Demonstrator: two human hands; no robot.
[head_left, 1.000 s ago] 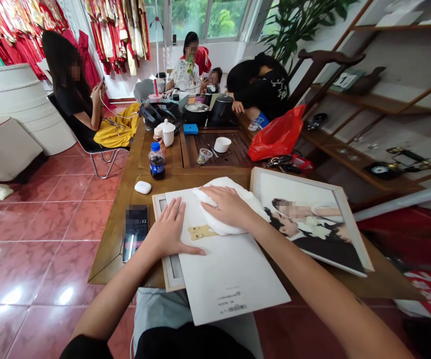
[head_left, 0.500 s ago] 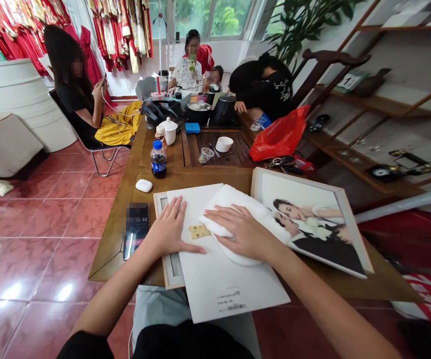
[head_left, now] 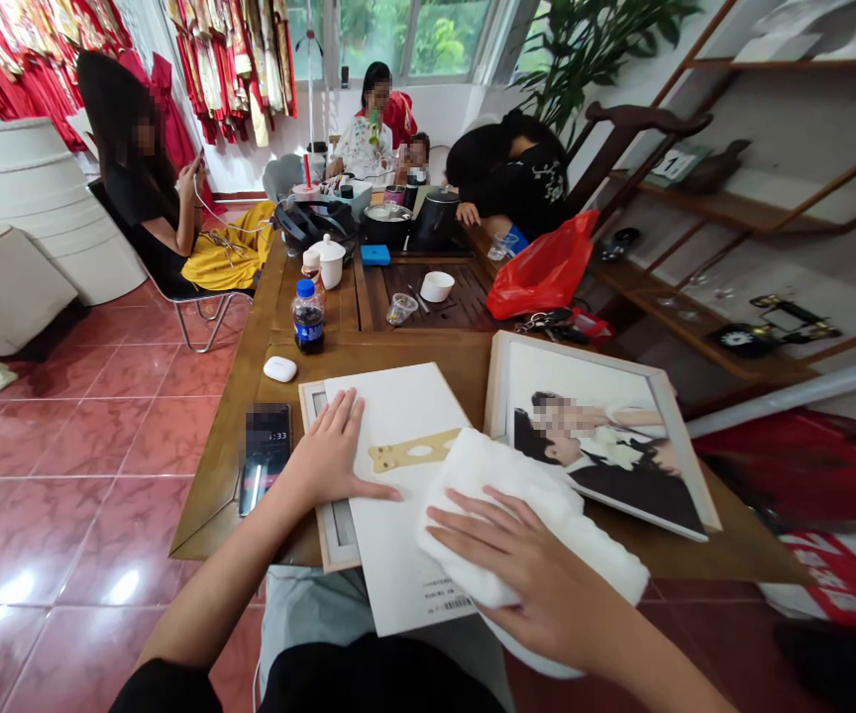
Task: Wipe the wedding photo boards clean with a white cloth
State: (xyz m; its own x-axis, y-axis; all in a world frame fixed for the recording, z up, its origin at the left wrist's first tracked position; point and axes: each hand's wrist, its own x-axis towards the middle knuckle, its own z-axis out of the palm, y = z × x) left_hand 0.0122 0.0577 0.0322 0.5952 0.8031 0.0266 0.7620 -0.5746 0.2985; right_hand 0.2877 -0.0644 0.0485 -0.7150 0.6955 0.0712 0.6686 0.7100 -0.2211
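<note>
My left hand (head_left: 331, 456) lies flat on a white sheet-like panel (head_left: 390, 564), fingers together and thumb stretched out. Under my right hand (head_left: 513, 555) is a thick white cloth (head_left: 598, 535); its fingers are extended over the top, pressing the cloth against the panel's right side. A tan strip with a bear-like head (head_left: 407, 453) shows on the panel, its right end covered by the cloth. The panel rests on a pale wooden frame (head_left: 337, 530), which juts out at the left. To the right, a framed photo of two people (head_left: 598, 416) leans askew, partly behind the cloth.
A phone (head_left: 265, 460), a white earbud case (head_left: 280, 368) and a bottle of dark drink (head_left: 308, 319) stand left on the wooden table (head_left: 205, 505). Farther back are a white cup (head_left: 437, 286) and a red plastic bag (head_left: 543, 272). Several people sit around.
My right hand has drawn the white cloth toward me and to the right, uncovering more of the tan strip. My left hand stays flat on the panel.
</note>
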